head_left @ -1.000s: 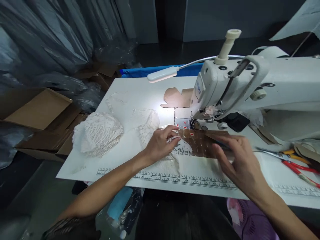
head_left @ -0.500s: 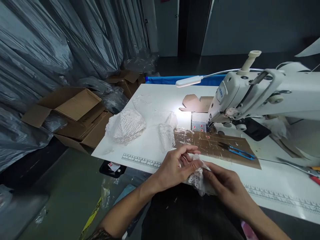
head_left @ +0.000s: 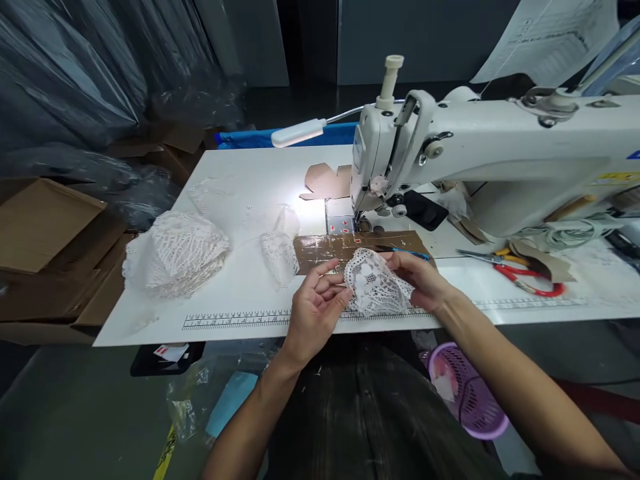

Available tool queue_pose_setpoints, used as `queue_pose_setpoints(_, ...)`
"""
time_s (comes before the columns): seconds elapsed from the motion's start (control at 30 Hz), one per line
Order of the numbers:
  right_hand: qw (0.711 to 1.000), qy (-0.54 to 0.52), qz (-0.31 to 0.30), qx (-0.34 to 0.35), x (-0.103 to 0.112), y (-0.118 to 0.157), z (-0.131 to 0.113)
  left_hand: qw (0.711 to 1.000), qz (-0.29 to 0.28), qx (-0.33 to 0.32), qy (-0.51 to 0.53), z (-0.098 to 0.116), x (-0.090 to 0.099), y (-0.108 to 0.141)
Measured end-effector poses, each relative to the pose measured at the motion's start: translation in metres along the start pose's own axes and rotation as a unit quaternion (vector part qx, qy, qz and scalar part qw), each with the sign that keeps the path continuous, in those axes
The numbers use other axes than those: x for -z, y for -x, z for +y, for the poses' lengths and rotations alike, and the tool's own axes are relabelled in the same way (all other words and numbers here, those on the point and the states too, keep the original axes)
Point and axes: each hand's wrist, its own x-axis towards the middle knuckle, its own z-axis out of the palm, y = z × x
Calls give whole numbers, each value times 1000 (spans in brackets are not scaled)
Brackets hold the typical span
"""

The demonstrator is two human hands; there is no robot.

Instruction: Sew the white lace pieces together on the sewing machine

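A white lace piece is spread between my two hands, just above the front edge of the white sewing table. My left hand pinches its left edge between thumb and fingers. On the other side, my right hand grips the lace with bent fingers. Behind the lace lies a brown board, with blue-handled thread snips partly covered by the lace and my right hand. A white sewing machine stands beyond, its needle area lit by a lamp.
A heap of white lace sits at the table's left, with a smaller lace piece nearer the middle. Red-handled scissors lie at the right. Below hangs or stands a purple basket. Cardboard boxes are at far left.
My view has swung to the right and shows more of the machine. The lace, bunched between my hands before, is now raised and opened out flat between them.
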Motion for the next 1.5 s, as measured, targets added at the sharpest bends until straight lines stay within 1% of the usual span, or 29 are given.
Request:
queue_pose_setpoints(0.1, 995, -70, -69, -25, 6, 1, -5, 1000, 2, -6, -10, -2, -3, -3)
queue_pose_setpoints(0.23, 995, -23, -96, -10, 9, -2, -7, 1000, -7, 1, -2, -2, -4, -7)
queue_pose_setpoints(0.33, 995, -13, -93, -17, 8, -6, -8, 1000, -5, 11, 7, -2, -4, -9)
queue_pose_setpoints(0.63, 995, 4, -92, -23, 4, -10, -10, 999, 23, 33, 33, -1, -3, -15)
queue_pose_setpoints(0.8, 995, 3, -101, -26, 1, -12, -8, 999, 26, 29, 36, 1, -5, -16)
queue_pose_setpoints(0.87, 994, 23, -109, -20, 1, -14, -8, 1000, 19, 20, 12, 2, -2, -15)
queue_pose_setpoints(0.93, 991, 100, -93, 5, 1, -15, -8, 998, 6, -21, -64, 5, 6, -16)
queue_pose_setpoints(0.97, 983, 169, -67, 33, 2, -16, -9, 990, 7, -60, -131, 8, 13, -18)
queue_pose_setpoints(1.0, 965, 251, -26, 74, 2, -17, -10, 971, 21, -109, -214, 11, 23, -21)
queue_pose_setpoints(1.03, 935, 333, 26, 122, 2, -18, -12, 938, 48, -159, -303, 15, 34, -24)
queue_pose_setpoints(1.07, 898, 399, 76, 170, 2, -19, -13, 896, 79, -200, -389, 18, 46, -27)
queue_pose_setpoints(1.1, 866, 442, 110, 208, 1, -20, -15, 851, 107, -224, -463, 22, 58, -29)
queue_pose_setpoints(1.13, 847, 462, 123, 233, 0, -21, -17, 811, 120, -231, -523, 25, 70, -30)
queue_pose_setpoints(1.17, 843, 464, 116, 246, -3, -21, -18, 780, 113, -223, -573, 27, 80, -29)
queue_pose_setpoints(1.2, 848, 457, 94, 250, -7, -22, -19, 757, 92, -207, -613, 29, 88, -26)
queue_pose_setpoints(1.23, 855, 450, 66, 250, -11, -23, -20, 740, 60, -189, -643, 32, 94, -20)
queue_pose_setpoints(1.27, 859, 446, 41, 249, -16, -24, -21, 730, 24, -171, -661, 34, 97, -14)
queue_pose_setpoints(1.3, 859, 446, 22, 250, -21, -26, -22, 726, -10, -156, -669, 37, 98, -7)
queue_pose_setpoints(1.33, 857, 449, 8, 252, -27, -28, -22, 728, -37, -145, -669, 40, 97, 0)
queue_pose_setpoints(1.37, 854, 454, -5, 254, -32, -31, -23, 735, -50, -138, -662, 43, 96, 4)
queue_pose_setpoints(1.4, 849, 461, -17, 256, -37, -33, -24, 743, -47, -134, -654, 45, 96, 7)
queue_pose_setpoints(1.43, 846, 468, -26, 255, -42, -36, -24, 748, -23, -132, -650, 47, 95, 6)
queue_pose_setpoints(1.47, 842, 474, -34, 254, -47, -39, -25, 747, 20, -132, -652, 47, 96, 4)
queue_pose_setpoints(1.5, 838, 481, -39, 254, -50, -42, -26, 737, 72, -130, -660, 45, 97, -1)
